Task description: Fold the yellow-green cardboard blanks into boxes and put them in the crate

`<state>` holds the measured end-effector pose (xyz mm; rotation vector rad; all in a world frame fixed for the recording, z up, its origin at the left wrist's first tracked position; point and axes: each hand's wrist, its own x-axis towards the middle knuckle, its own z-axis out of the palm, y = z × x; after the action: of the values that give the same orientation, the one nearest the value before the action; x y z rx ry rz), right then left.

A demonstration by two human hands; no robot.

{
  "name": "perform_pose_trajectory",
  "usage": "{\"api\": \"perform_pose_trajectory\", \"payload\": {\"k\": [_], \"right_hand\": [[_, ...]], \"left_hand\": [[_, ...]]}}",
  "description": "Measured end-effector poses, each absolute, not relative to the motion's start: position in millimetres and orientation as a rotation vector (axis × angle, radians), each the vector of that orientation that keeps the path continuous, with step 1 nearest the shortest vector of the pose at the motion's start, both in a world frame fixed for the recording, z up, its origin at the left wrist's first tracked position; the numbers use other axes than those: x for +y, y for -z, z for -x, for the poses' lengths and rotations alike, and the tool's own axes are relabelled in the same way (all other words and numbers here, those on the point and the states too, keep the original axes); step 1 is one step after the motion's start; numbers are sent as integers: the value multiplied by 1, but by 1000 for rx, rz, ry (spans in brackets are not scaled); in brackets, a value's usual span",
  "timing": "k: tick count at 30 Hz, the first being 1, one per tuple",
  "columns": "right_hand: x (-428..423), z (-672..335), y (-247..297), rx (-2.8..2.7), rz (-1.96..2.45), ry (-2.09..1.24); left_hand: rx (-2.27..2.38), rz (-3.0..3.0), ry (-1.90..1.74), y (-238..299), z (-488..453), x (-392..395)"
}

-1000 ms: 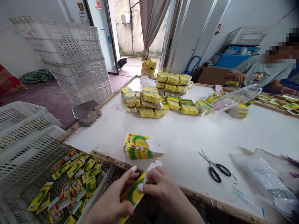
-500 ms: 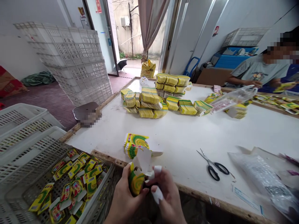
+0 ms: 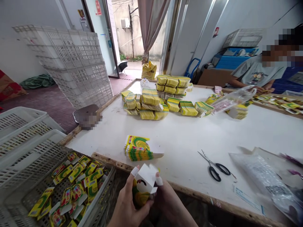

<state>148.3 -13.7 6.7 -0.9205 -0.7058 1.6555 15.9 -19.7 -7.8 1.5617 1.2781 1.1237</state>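
My left hand [image 3: 126, 201] is wrapped round a small yellow and green cardboard box [image 3: 140, 197], held just off the table's near edge. White flaps stand up at the box's top end, one with a curved cut-out. My right hand [image 3: 169, 198] grips the box's right side by the flaps; its lower fingers are hidden. White wraps cover some of my fingertips. Just beyond the hands, a fanned stack of flat cartons [image 3: 138, 148] with the same print lies on the white table [image 3: 184, 138].
Left of me, a white crate [image 3: 97, 201] holds several folded boxes. Black-handled scissors [image 3: 214, 167] and a clear plastic bag [image 3: 265, 179] lie to the right. Carton bundles [image 3: 151, 97] are piled farther back. Another person [image 3: 257, 74] sits at the far right; tall crates [image 3: 71, 63] stand at left.
The box has turned more upright, and its raised white flap has folded down over the top. My right hand has moved in against the box's right side.
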Motion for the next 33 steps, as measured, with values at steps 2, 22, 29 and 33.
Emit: {"api": "perform_pose_trajectory", "payload": {"k": [2,22,29,33], "right_hand": [[-14,-155,-7,-696,876,-1635],[-12,-156,5,-1728,1101,-1131],[-6,-172,7,-1940,1177,-1022],[-4,-179,-12,-2110,1242,-1106]], "left_hand": [[1296,-1586,-1118,8,-15,-17],[1161,-1821,-818,17,-9,1],[1350,-1970,-778,18,15,5],[1295,-1962,-763,0,23,7]]}}
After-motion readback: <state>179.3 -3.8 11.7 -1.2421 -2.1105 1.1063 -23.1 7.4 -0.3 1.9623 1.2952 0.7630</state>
